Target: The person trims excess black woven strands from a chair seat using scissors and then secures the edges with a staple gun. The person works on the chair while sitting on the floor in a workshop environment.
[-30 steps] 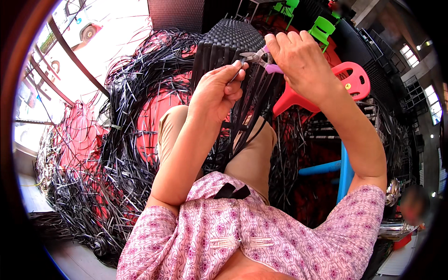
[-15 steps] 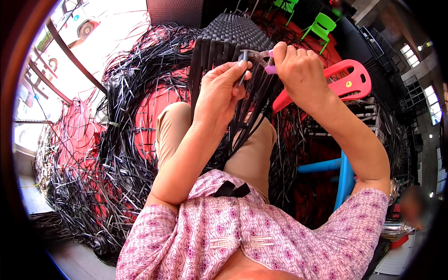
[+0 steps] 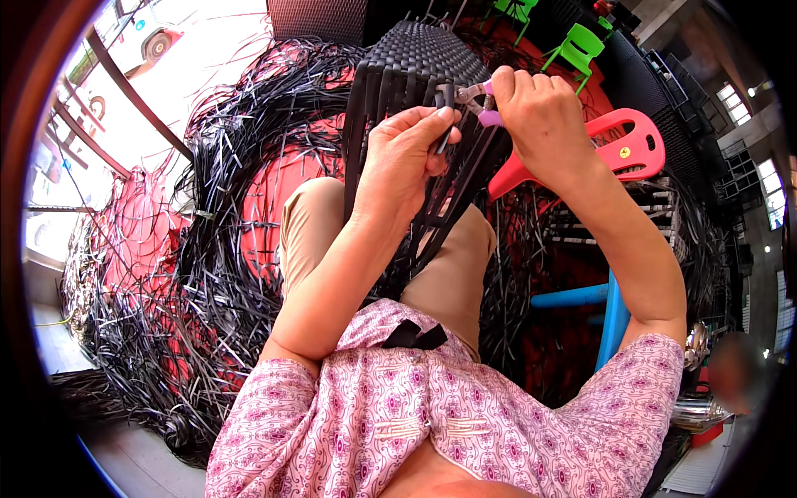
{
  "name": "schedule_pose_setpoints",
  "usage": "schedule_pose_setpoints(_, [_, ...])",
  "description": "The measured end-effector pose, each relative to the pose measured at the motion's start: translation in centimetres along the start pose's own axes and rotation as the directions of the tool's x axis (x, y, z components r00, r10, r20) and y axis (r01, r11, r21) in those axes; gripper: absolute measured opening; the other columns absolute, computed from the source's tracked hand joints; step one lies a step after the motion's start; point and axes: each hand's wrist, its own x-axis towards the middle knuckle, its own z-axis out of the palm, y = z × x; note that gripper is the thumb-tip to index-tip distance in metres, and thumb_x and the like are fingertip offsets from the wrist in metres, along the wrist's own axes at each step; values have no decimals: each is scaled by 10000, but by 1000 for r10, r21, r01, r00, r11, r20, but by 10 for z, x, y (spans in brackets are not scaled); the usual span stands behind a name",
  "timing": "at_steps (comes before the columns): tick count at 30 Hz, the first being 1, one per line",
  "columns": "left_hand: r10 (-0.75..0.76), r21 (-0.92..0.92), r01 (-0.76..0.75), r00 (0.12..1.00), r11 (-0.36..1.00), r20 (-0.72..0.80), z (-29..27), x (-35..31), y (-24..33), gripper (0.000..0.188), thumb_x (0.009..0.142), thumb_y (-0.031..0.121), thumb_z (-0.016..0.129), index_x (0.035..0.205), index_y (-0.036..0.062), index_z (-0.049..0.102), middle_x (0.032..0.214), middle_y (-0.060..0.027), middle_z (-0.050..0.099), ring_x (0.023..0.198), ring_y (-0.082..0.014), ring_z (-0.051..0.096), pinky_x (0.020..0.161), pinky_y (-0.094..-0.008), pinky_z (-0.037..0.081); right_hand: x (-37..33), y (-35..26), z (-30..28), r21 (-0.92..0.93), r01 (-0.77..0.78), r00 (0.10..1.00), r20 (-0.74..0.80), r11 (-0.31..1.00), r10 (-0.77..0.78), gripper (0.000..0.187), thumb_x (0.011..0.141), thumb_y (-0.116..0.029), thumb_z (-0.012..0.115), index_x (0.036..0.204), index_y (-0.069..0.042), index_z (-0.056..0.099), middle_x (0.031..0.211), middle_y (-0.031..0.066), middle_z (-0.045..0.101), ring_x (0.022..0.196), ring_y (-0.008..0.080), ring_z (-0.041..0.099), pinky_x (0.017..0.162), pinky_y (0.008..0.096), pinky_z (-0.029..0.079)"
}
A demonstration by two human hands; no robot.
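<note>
A dark woven piece of flat black strips (image 3: 419, 54) stands between my knees, with loose strip ends hanging down its near side. My left hand (image 3: 403, 149) pinches a short length of black strip (image 3: 446, 100) between thumb and fingers, close to the woven edge. My right hand (image 3: 544, 120) is closed round the purple handles of a pair of pliers (image 3: 490, 118). The metal jaws reach left to the strip beside my left fingertips. Whether the jaws grip the strip or only touch it, I cannot tell.
Tangled black strips (image 3: 216, 249) lie over the red floor covering (image 3: 278, 203) to my left. At the right are a red plastic chair back (image 3: 639, 158) and a blue chair leg (image 3: 613, 324). Green chairs (image 3: 573, 51) stand further back. A dark woven box (image 3: 315, 21) is at the far side.
The view has shifted slightly. Both hands stay close together at the woven edge, and the strip in my left fingers has tilted a little. The pliers remain in my right hand.
</note>
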Motion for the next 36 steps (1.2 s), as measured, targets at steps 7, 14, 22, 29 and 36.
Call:
schedule_pose_setpoints(7, [-26, 225, 17, 999, 974, 38, -8, -3, -9, 174, 971, 140, 646, 976, -23, 709, 736, -34, 674, 484, -28, 475, 448, -164, 359, -21, 2, -20, 65, -41, 995, 91, 997, 35, 339, 766, -168, 741, 1016, -32, 557, 818, 68, 599, 778, 214, 629, 718, 338, 479])
schedule_pose_setpoints(14, [124, 962, -275, 954, -4, 273, -14, -35, -2, 439, 929, 444, 608, 810, 34, 709, 780, -197, 669, 741, -416, 646, 670, -490, 513, -42, 8, -51, 262, -235, 964, 190, 936, 188, 654, 717, -216, 815, 1257, -18, 503, 998, 103, 605, 931, 290, 595, 828, 412, 445])
schedule_pose_setpoints(22, [611, 943, -329, 738, -44, 286, -22, -10, -11, 227, 953, 213, 575, 1028, 56, 720, 937, -144, 728, 861, -343, 699, 761, -433, 541, -11, -24, -28, 131, -155, 984, 105, 979, 141, 707, 676, -206, 825, 1275, -8, 507, 959, 81, 554, 887, 241, 553, 770, 375, 418])
schedule_pose_setpoints(29, [619, 960, -218, 733, -178, 281, -35, 2, -14, 281, 961, 272, 586, 1018, 31, 719, 946, -185, 718, 861, -357, 695, 774, -428, 536, -10, -26, -14, -52, -122, 992, 24, 991, 123, 412, 807, -146, 670, 1186, -21, 569, 883, 54, 561, 824, 192, 547, 736, 337, 404])
schedule_pose_setpoints(36, [587, 955, -160, 759, -251, 282, -33, -5, -1, 336, 875, 361, 687, 855, 26, 690, 905, -218, 705, 820, -383, 700, 717, -471, 557, -4, -29, -21, 353, -112, 981, -112, 929, 160, 447, 836, -69, 607, 1271, 1, 532, 967, 132, 579, 913, 321, 565, 805, 446, 417])
